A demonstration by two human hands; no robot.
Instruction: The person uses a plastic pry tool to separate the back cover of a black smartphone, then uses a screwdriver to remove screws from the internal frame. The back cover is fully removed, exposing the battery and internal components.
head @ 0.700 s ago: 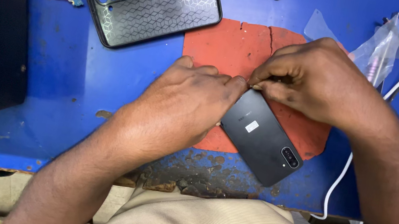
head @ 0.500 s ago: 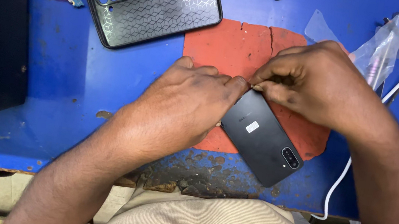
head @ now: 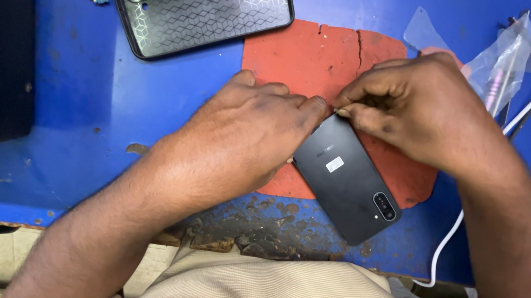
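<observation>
Fingers (head: 327, 109) of both hands meet, pinched shut, at the upper corner of the dark phone (head: 345, 182); almost nothing differs from half a second back, so the work at that edge reads as holding, not advancing. Left hand (head: 245, 142) presses flat on the phone's left side, right hand (head: 418, 112) nips the corner from above. Phone lies face down, tilted, half on the red mat (head: 321, 56), camera end toward the counter (head: 70, 141) edge. Patterned case (head: 203, 3) sits well apart, upper left
</observation>
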